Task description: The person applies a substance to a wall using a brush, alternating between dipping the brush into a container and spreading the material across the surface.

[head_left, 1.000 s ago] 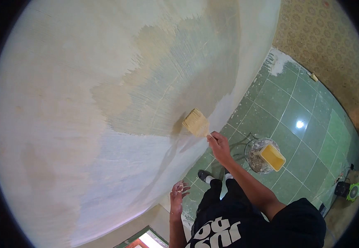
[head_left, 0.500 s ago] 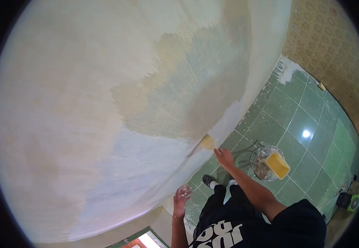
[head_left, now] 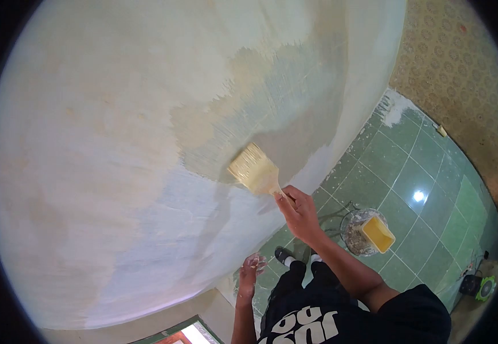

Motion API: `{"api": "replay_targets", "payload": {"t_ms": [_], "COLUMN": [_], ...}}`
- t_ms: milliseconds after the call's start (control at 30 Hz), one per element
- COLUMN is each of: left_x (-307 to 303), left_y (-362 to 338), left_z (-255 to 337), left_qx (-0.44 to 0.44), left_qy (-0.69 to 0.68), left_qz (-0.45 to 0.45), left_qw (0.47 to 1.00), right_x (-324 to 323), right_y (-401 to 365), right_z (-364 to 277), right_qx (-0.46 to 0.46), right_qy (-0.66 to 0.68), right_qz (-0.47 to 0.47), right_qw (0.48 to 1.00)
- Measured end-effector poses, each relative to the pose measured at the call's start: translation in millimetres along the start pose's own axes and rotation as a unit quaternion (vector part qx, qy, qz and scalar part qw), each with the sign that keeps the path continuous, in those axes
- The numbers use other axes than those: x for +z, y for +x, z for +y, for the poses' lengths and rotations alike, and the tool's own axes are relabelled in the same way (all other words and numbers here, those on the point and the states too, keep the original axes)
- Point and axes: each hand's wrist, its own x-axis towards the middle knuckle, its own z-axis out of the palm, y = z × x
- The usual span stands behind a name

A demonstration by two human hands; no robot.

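My right hand (head_left: pixel 299 213) is closed around the handle of a wide, cream-coloured paintbrush (head_left: pixel 253 169). The bristles point up and left, over the lower edge of a darker, damp-looking patch (head_left: pixel 272 109) on the pale wall (head_left: pixel 111 143). Whether the bristles touch the wall is hard to tell. Lower down, my left hand (head_left: pixel 252 270) hangs near the foot of the wall, its fingers loosely bent and apart. White smears mark that palm, and nothing shows in it.
A yellow tub (head_left: pixel 378 234) rests on a round, paint-splashed stool or bucket top (head_left: pixel 353 232) to my right. Green floor tiles (head_left: pixel 386 155) carry white splatters. A black and lime-green device (head_left: pixel 484 286) lies at far right. A framed opening (head_left: pixel 189 335) shows at the bottom.
My right hand has moved the paintbrush up and left, from low on the wall to the darker patch's edge. My left hand has hardly moved.
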Motion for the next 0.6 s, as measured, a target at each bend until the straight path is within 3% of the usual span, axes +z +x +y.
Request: {"api": "replay_targets", "payload": {"t_ms": [100, 200, 233, 267, 367, 433, 600], "left_x": [-7, -16, -22, -25, -26, -27, -39], "left_y": [-5, -7, -7, -9, -15, -20, -22], "left_z": [-2, -15, -18, -17, -16, -14, -11], "left_qx": [0.004, -0.002, -0.002, -0.002, -0.001, -0.003, 0.009], "left_qy": [-0.018, -0.028, -0.033, -0.034, -0.035, -0.035, -0.033], "left_qz": [0.000, 0.000, -0.004, -0.002, 0.002, 0.013, -0.003], "left_qw": [1.000, 1.000, 0.999, 0.999, 0.999, 0.999, 0.999], "right_x": [13, 18, 15, 15, 14, 16, 15], "right_y": [-3, -26, -34, -40, -45, -28, -6], "right_z": [97, 225, 261, 282, 296, 256, 64], "right_qx": [0.029, -0.007, 0.037, 0.083, 0.040, 0.022, 0.022], "right_qy": [-0.039, -0.124, -0.163, -0.202, -0.234, -0.221, -0.099], "right_qz": [0.004, 0.046, 0.035, 0.025, 0.035, 0.035, 0.013], "right_qw": [0.999, 0.991, 0.985, 0.975, 0.971, 0.975, 0.995]}}
